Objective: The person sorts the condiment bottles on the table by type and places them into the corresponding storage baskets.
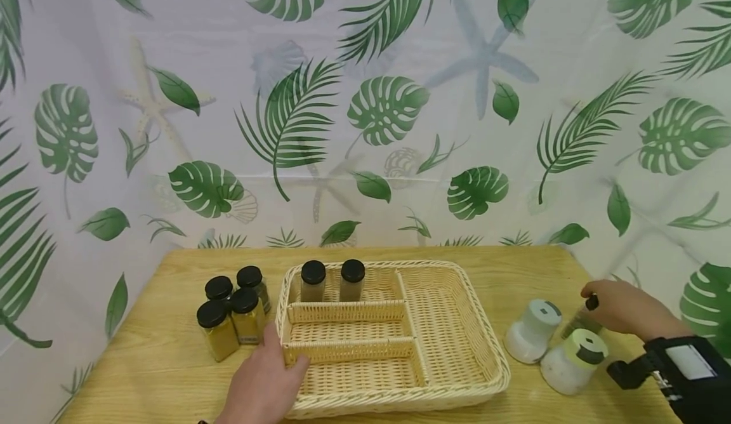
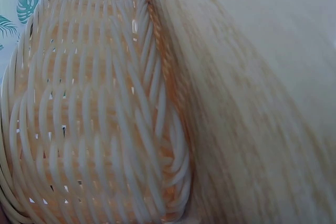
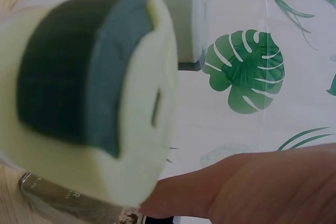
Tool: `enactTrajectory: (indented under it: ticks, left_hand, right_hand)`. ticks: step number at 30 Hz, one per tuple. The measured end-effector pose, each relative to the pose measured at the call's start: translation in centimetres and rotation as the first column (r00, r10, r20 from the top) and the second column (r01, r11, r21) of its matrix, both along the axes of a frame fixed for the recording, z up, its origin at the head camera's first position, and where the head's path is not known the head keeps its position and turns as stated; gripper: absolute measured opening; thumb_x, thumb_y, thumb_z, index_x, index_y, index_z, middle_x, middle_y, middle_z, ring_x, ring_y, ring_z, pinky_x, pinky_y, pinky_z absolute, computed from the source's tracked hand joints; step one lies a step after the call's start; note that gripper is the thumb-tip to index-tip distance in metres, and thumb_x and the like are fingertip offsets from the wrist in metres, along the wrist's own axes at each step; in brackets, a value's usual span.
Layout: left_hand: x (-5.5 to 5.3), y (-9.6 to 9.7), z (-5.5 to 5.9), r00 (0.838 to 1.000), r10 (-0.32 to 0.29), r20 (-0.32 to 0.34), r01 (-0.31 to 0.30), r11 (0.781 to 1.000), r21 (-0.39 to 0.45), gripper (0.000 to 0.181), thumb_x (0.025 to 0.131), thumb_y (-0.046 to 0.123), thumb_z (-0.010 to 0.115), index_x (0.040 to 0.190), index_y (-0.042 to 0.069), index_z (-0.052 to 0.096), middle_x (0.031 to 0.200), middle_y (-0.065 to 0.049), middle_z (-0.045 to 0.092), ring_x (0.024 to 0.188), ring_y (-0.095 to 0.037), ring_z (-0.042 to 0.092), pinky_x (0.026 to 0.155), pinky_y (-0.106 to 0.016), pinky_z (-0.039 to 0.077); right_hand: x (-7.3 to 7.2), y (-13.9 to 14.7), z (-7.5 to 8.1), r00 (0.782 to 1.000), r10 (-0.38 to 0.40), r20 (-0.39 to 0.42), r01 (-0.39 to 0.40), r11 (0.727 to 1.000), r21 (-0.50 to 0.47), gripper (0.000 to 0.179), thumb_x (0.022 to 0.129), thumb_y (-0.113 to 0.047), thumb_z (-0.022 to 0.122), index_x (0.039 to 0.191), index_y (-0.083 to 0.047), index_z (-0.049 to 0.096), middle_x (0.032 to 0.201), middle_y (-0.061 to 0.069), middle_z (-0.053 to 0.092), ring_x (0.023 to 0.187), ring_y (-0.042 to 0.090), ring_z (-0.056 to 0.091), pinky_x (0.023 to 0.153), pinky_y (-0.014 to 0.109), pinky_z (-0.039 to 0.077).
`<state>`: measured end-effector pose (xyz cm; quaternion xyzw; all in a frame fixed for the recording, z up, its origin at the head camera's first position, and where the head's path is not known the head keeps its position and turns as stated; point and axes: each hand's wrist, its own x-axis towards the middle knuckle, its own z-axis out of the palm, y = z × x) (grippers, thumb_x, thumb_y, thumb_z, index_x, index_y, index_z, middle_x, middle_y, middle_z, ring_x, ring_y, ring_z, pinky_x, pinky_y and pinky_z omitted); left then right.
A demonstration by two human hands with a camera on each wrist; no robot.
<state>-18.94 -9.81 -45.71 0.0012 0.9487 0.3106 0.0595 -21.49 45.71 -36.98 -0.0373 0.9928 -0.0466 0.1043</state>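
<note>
My left hand [image 1: 259, 376] holds the left rim of a divided wicker basket [image 1: 457, 335], thumb over the inner side. The left wrist view shows the basket's woven outer wall [image 2: 79, 108] close up. At the right, my right hand [image 1: 628, 310] grips the black lid of a clear glass spice jar [image 1: 582, 324]; in the right wrist view this jar [image 3: 73, 200] is partly hidden behind a yellow-lidded shaker [image 3: 142, 129]. Beside it stands a shaker with a pale green lid [image 1: 531, 335]. Two black-lidded jars [image 1: 313, 284] stand in the basket's back left compartment.
Several black-lidded spice jars [image 1: 217, 332], some with yellow contents, stand grouped left of the basket on the wooden table [image 1: 143, 348]. A leaf-patterned cloth [image 1: 365, 125] hangs behind the table. The two shakers stand between the basket and my right hand.
</note>
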Motion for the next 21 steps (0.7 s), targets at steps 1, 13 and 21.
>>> enactTrajectory:
  ticks: [1,13,21]
  left_hand:
    - [0.0,0.0,0.0,1.000,0.000,-0.003,0.000,1.000,0.002,0.078,0.087,0.047,0.056,0.137,-0.005,0.026,0.106,-0.024,0.063,0.070,-0.024,0.061,0.057,-0.044,0.049]
    - [-0.2,0.1,-0.2,1.000,0.003,-0.005,-0.003,1.000,0.016,0.075,0.087,0.047,0.056,0.137,-0.002,0.028,0.104,-0.021,0.063,0.073,-0.025,0.061,0.058,-0.045,0.049]
    - [-0.2,0.0,-0.2,1.000,0.000,-0.010,0.000,1.000,0.009,0.079,0.087,0.047,0.056,0.139,-0.004,0.025,0.109,-0.025,0.062,0.075,-0.028,0.062,0.059,-0.046,0.050]
  right_hand:
    - [0.0,0.1,0.0,1.000,0.001,0.002,-0.001,1.000,-0.003,0.037,0.084,-0.010,0.063,0.109,0.016,0.058,0.102,0.033,0.060,0.087,0.041,0.057,0.067,0.050,0.049]
    - [-0.1,0.2,-0.2,0.999,0.015,-0.043,-0.015,1.000,-0.004,0.033,0.081,-0.012,0.066,0.103,0.012,0.062,0.096,0.028,0.062,0.084,0.039,0.057,0.067,0.052,0.049]
    - [-0.6,-0.7,0.7,0.998,-0.007,-0.058,0.006,1.000,-0.023,0.035,0.082,-0.016,0.067,0.106,0.010,0.062,0.098,0.027,0.063,0.080,0.033,0.058,0.063,0.048,0.050]
